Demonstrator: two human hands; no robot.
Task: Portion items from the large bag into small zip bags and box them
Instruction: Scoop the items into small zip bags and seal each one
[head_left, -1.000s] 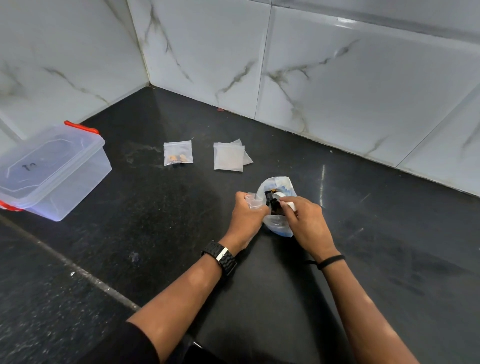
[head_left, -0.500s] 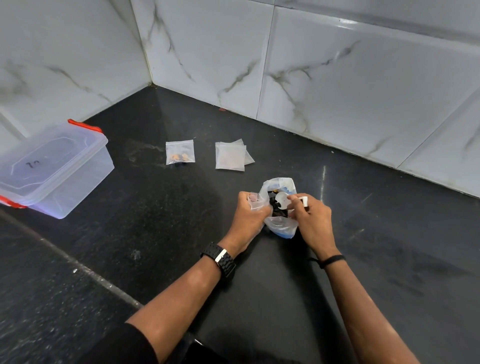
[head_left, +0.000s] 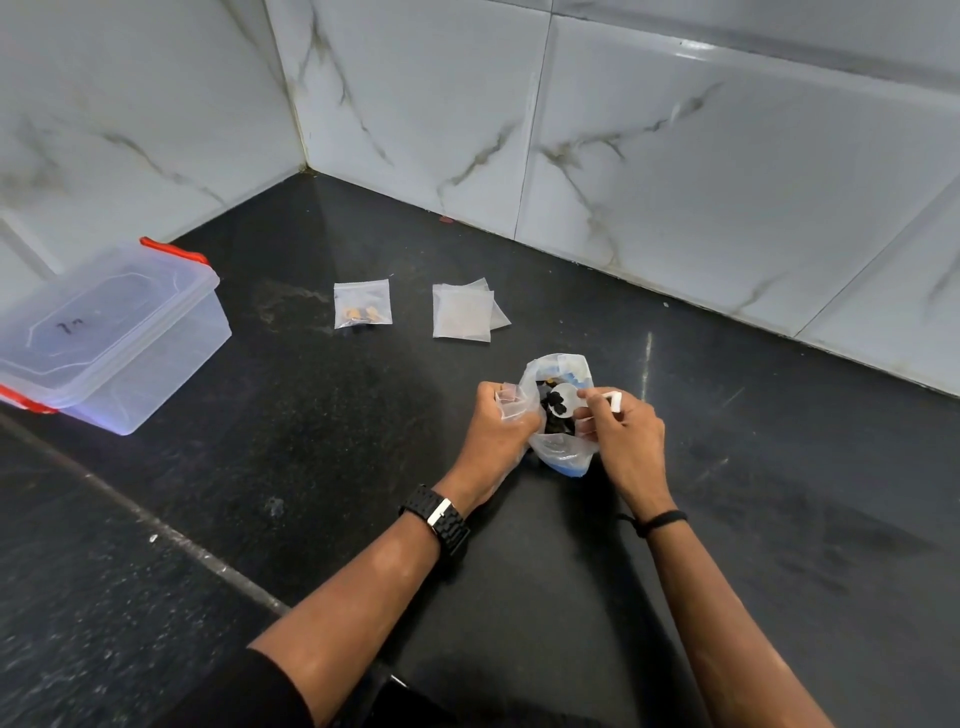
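The large clear bag (head_left: 563, 452) stands open on the black counter, with dark and blue items inside. My left hand (head_left: 498, 431) grips its left rim together with a small clear zip bag (head_left: 508, 402). My right hand (head_left: 623, 431) holds a white scoop (head_left: 566, 397) by its handle over the bag's mouth; a few black pieces lie in the scoop. One small zip bag (head_left: 362, 310) with orange pieces lies further back on the counter. A stack of small zip bags (head_left: 464, 313) lies to its right.
A clear plastic box (head_left: 111, 332) with a lid and red clips sits at the left on the black counter (head_left: 779, 493). White marble-tile walls (head_left: 675, 156) close the counter at the back and left, meeting in a corner.
My right hand has lifted the white scoop slightly up out of the large bag, now with black pieces in it. My left hand keeps its grip on the bag rim.
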